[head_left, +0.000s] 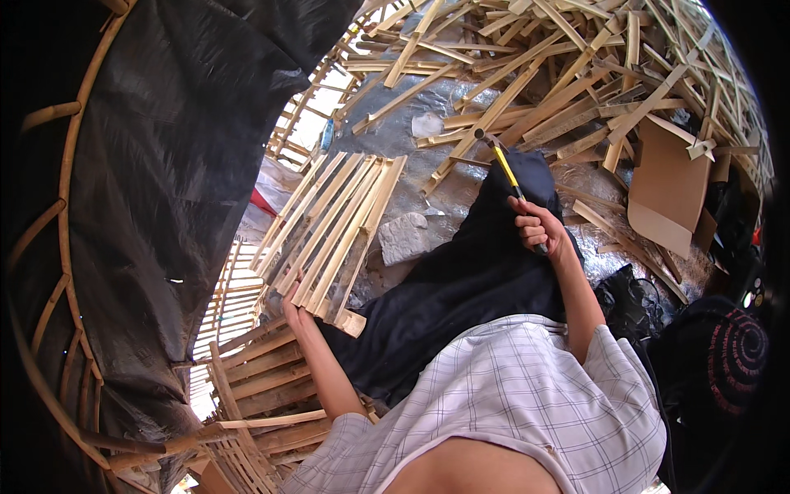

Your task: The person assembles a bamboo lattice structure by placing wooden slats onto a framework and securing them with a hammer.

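My left hand (298, 309) grips the near end of a slatted bamboo panel (336, 222), with its fingers partly hidden behind the slats. The panel is tilted, its long strips running side by side into a crosspiece at the near end. In my right hand (540, 227) is a hammer (505, 168), its handle yellow with a dark grip, its metal head pointing up and away from me. The hammer is held over my dark-clothed leg, apart from the panel. A pale, rough stone block (405, 239) lies on the floor just right of the panel.
Loose bamboo strips (568, 90) are heaped at the far right. An opened cardboard box (668, 185) and black plastic (629, 300) lie to my right. Black sheeting (164, 198) hangs on the left beside a bamboo frame. Finished-looking slatted bamboo pieces (267, 375) are stacked near my left elbow.
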`<action>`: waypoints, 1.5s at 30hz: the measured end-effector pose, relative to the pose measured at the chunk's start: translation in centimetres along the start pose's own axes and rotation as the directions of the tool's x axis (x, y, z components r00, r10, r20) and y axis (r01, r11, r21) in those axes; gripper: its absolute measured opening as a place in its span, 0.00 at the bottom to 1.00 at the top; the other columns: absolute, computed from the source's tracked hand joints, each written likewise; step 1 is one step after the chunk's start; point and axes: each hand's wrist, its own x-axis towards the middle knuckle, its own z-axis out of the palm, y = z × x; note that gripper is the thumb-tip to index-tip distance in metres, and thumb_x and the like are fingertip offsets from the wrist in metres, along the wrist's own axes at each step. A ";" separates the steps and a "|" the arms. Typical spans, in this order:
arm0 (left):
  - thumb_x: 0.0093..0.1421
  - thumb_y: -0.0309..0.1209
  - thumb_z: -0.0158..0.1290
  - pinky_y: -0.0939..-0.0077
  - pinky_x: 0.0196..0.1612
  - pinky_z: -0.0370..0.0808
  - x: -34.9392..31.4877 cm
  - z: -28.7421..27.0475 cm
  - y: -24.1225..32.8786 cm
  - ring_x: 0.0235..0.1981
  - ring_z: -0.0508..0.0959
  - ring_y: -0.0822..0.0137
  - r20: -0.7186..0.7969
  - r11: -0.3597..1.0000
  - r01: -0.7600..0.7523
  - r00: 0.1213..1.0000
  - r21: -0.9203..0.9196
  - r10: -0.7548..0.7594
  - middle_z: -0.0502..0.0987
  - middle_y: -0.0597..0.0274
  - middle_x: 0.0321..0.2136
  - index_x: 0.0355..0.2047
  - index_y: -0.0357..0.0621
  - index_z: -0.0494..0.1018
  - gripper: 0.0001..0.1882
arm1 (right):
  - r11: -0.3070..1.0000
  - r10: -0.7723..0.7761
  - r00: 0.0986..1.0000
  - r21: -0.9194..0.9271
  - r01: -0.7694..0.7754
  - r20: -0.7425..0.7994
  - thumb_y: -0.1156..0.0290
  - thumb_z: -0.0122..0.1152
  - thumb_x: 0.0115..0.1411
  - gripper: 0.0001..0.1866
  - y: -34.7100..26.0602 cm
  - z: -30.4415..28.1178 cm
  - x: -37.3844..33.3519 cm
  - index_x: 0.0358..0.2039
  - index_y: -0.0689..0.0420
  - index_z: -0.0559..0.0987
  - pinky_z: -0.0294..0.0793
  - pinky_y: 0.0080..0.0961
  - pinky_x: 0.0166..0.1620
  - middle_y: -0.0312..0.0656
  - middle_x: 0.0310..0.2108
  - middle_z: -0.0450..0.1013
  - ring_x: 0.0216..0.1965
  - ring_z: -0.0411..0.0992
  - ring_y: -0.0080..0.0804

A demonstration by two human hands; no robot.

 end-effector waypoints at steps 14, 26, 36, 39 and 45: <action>0.63 0.23 0.54 0.54 0.61 0.75 -5.2 2.0 -6.0 0.61 0.76 0.50 0.065 0.993 0.024 0.998 -0.120 -0.016 0.75 0.44 0.59 0.62 0.31 0.67 0.26 | 0.845 -0.117 0.992 -0.530 0.071 -0.053 0.63 0.53 0.74 0.03 1.6 1.5 -0.3 0.43 0.45 0.70 0.43 0.12 0.12 0.24 0.16 0.50 0.11 0.43 0.10; 0.54 0.16 0.56 0.52 0.60 0.76 -4.8 1.6 -7.5 0.57 0.77 0.48 -0.009 0.983 -0.090 0.996 -0.162 0.090 0.76 0.46 0.54 0.58 0.36 0.70 0.29 | 0.790 0.050 0.998 -0.611 -0.053 -0.023 0.69 0.56 0.73 0.07 1.7 1.8 0.1 0.37 0.49 0.68 0.44 0.16 0.16 0.26 0.17 0.50 0.14 0.44 0.12; 0.69 0.44 0.52 0.36 0.53 0.79 -5.7 3.1 -7.2 0.46 0.79 0.46 -0.001 0.868 -0.111 0.992 -0.485 0.127 0.77 0.55 0.40 0.47 0.39 0.74 0.20 | 0.714 0.082 0.943 -0.641 -0.282 -0.324 0.70 0.55 0.73 0.04 2.6 5.0 1.6 0.40 0.51 0.70 0.45 0.16 0.17 0.25 0.17 0.50 0.15 0.45 0.12; 0.68 0.41 0.53 0.30 0.54 0.78 -5.8 3.0 -6.9 0.45 0.80 0.45 0.022 0.844 0.028 1.000 -0.535 -0.020 0.77 0.54 0.40 0.45 0.40 0.72 0.16 | 0.710 0.139 0.930 -0.621 -0.332 -0.340 0.69 0.55 0.74 0.04 2.4 5.3 2.1 0.40 0.51 0.70 0.45 0.15 0.16 0.24 0.17 0.50 0.15 0.46 0.12; 0.67 0.37 0.52 0.32 0.55 0.79 -5.4 3.3 -7.8 0.46 0.80 0.44 -0.022 0.847 -0.013 1.000 -0.532 0.001 0.77 0.54 0.37 0.46 0.38 0.71 0.14 | 0.798 0.147 0.950 -0.534 -0.279 -0.277 0.67 0.53 0.75 0.03 1.6 4.3 1.8 0.41 0.49 0.73 0.47 0.15 0.17 0.24 0.19 0.52 0.17 0.48 0.12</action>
